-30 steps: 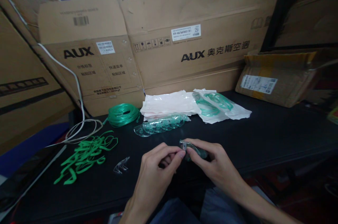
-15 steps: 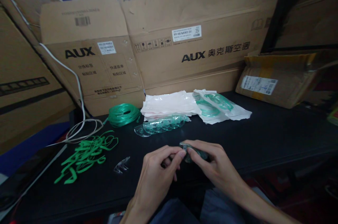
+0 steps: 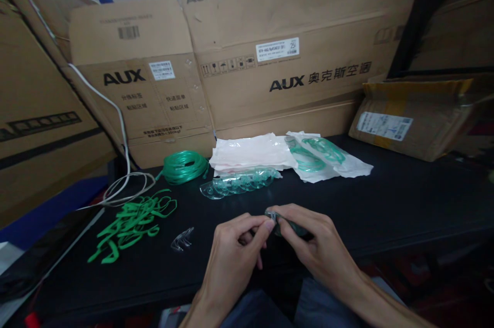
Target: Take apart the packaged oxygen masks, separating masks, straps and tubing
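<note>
A clear green plastic oxygen mask (image 3: 290,228) is held over the near edge of the dark table. My right hand (image 3: 314,232) is closed on it, thumb and forefinger near its upper left end, and covers most of it. My left hand (image 3: 240,245) pinches at that same end, where a small metal nose strip (image 3: 271,214) shows; its fingertips meet the right thumb. Left of my hands lie several thin, bent clear strips (image 3: 182,239). Further left is a tangle of green elastic straps (image 3: 133,222). Ahead of my hands, a row of nested clear green masks (image 3: 241,184) lies on its side.
Coiled green tubing (image 3: 184,167) lies at the back left, near a white cable (image 3: 125,137). White pouches (image 3: 252,150) and bagged green tubing (image 3: 326,150) sit behind the masks. Large cardboard boxes (image 3: 239,96) form a back wall; a smaller carton (image 3: 417,117) stands back right.
The view has shifted slightly, so the surroundings appear a little further right. My hands keep almost the same hold at the mask's end, where the small metal strip shows slightly more clearly.
</note>
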A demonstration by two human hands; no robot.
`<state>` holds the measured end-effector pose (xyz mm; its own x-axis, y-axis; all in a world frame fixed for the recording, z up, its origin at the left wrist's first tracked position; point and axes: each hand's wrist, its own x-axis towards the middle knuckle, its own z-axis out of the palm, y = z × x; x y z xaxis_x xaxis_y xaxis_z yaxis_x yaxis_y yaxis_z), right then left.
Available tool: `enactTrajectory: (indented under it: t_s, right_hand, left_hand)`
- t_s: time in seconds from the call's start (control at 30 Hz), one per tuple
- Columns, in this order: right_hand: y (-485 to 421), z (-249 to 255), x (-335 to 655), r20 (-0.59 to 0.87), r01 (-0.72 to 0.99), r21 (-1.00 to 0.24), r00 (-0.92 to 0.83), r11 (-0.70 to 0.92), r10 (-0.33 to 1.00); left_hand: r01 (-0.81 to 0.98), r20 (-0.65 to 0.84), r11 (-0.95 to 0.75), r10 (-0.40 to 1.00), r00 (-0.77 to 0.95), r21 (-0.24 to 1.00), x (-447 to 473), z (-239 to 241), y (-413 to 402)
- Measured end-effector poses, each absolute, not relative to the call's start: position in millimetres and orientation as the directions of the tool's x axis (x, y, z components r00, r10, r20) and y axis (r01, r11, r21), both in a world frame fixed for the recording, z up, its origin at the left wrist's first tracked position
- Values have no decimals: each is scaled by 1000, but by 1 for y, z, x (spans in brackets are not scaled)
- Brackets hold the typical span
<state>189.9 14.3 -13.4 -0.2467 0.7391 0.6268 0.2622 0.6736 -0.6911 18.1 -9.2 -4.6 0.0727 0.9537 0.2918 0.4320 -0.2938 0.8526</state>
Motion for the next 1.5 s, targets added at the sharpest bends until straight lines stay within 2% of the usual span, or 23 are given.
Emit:
enactTrajectory:
  t_s: [0.3, 0.47, 0.57, 0.67, 0.93, 1.3, 1.5]
  right_hand:
    - [18, -14, 191, 481, 260, -802, -254, 538, 839]
    - [18, -12, 195, 402, 218, -844, -348, 490, 847]
    - [17, -11, 196, 366, 190, -869, -373, 457, 852]
    - [16, -10, 196, 328, 159, -896, -391, 414, 860]
    - [15, -8, 196, 263, 110, -934, -429, 339, 864]
    - [14, -9, 201, 347, 159, -873, -460, 461, 817]
    - [15, -14, 199, 363, 111, -884, -447, 454, 818]
  left_hand:
    - [453, 339, -359, 932, 127, 816, 15, -3, -7]
    - [619, 550, -492, 827, 115, 612, 11, 1, -6]
    - [629, 644, -635, 717, 266, 448, 4, 3, -4]
    - [586, 635, -726, 650, 417, 359, -5, 4, -2]
    - [556, 592, -750, 644, 484, 360, -13, 3, 0]
    - [587, 645, -706, 669, 370, 396, -20, 8, 0]
    - [599, 634, -707, 667, 391, 375, -20, 6, -2]
